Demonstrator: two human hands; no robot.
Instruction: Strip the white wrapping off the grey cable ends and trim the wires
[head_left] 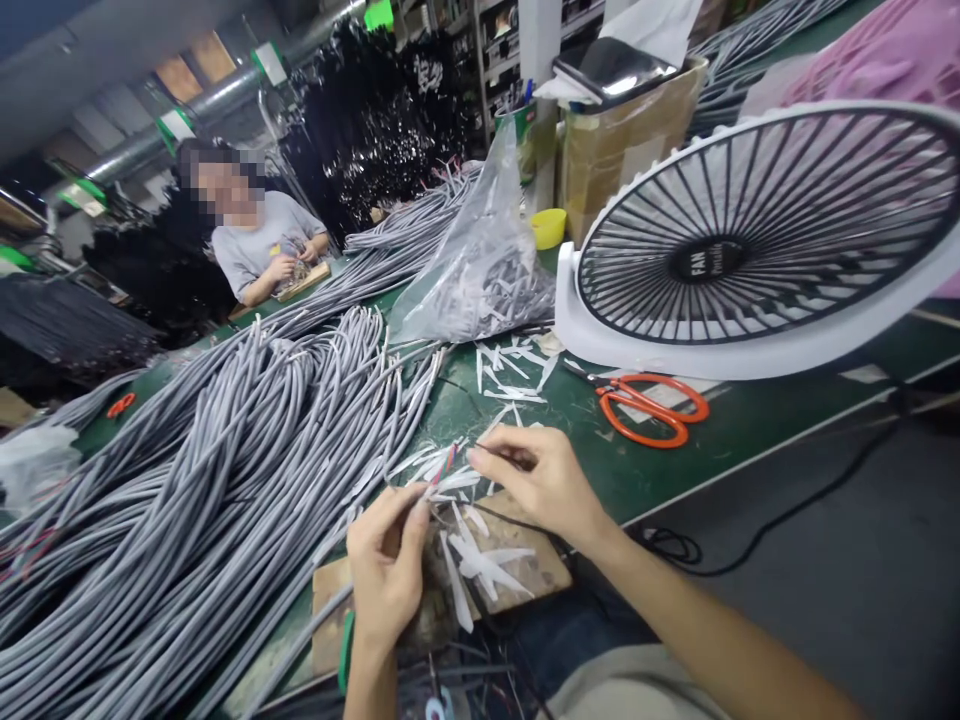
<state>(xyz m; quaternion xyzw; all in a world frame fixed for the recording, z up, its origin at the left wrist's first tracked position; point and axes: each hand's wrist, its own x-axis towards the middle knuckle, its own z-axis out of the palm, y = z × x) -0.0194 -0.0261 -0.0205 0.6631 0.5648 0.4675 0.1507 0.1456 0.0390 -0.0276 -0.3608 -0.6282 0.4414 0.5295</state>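
My left hand pinches a grey cable near its end, thumb against forefinger. Thin red and blue wires stick out of that end, beyond the fingertips. Just to the right, my right hand is closed, with thumb and forefinger together close to the wires. A thin dark strand shows at its fingertips, too small to name. Below both hands lies a worn wooden board, strewn with white strips. A black cord runs beneath my right wrist.
Grey cables are heaped on the left. Orange-handled scissors lie before a white fan. Behind stand a clear bag of scraps, a yellow cup and a cardboard box. A person sits across the table.
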